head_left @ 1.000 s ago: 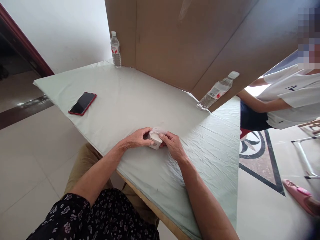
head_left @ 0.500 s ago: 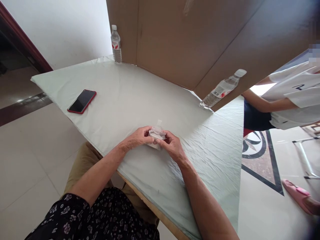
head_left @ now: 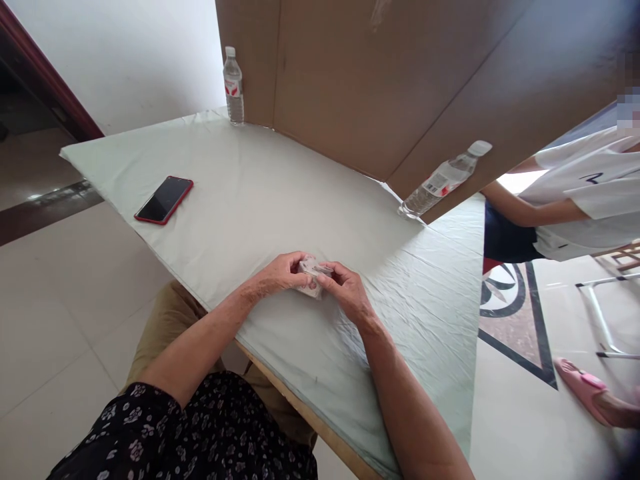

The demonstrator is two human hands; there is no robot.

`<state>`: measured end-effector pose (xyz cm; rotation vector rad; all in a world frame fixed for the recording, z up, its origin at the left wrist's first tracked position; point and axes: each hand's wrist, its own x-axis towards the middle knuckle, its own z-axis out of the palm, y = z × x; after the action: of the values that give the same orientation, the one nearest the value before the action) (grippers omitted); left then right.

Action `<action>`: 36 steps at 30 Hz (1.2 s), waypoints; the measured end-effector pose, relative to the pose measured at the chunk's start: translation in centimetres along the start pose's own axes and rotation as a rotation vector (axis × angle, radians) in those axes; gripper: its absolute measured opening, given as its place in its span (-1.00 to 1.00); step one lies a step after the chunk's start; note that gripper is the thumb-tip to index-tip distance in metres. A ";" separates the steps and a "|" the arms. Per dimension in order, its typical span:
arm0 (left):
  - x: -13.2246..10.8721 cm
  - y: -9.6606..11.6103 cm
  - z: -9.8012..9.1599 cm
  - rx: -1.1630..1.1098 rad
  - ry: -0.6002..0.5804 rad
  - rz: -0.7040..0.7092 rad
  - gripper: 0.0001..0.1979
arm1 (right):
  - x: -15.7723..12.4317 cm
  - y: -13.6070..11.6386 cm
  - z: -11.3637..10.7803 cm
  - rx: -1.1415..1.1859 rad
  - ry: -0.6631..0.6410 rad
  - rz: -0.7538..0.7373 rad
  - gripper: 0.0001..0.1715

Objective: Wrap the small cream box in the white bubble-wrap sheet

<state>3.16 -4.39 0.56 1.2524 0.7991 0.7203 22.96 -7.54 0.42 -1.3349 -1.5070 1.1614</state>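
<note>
Near the front edge of the table, my left hand point(head_left: 287, 272) and my right hand point(head_left: 345, 288) hold a small whitish pack point(head_left: 311, 285) between them. It is about the size of a deck of cards, with a dark reddish mark on its near face and uneven thin layers or flaps on top. I cannot tell exactly what it is. My left fingers close round its left side, with the thumb at the front. My right thumb and fingers pinch its upper right part. The fingers partly hide it.
A phone in a red case point(head_left: 164, 200) lies on the cloth-covered table point(head_left: 235, 193). A water bottle point(head_left: 233, 90) stands upright at the back; another bottle point(head_left: 443, 180) leans against the brown cardboard panel point(head_left: 340, 87). At the right is a person in a white shirt point(head_left: 565, 193).
The pale flap that stood up above the pack is no longer visible. The reddish mark on its near face now shows. My right fingers have shifted slightly on the pack.
</note>
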 end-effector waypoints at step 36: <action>0.6 -0.6 -1.4 0.308 0.086 0.061 -0.52 | -0.4 -0.4 1.5 -0.564 0.213 -0.555 -0.81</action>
<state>2.34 -3.29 -0.23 1.5353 0.9724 0.7222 21.53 -8.11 0.38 -1.2089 -1.9493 0.2416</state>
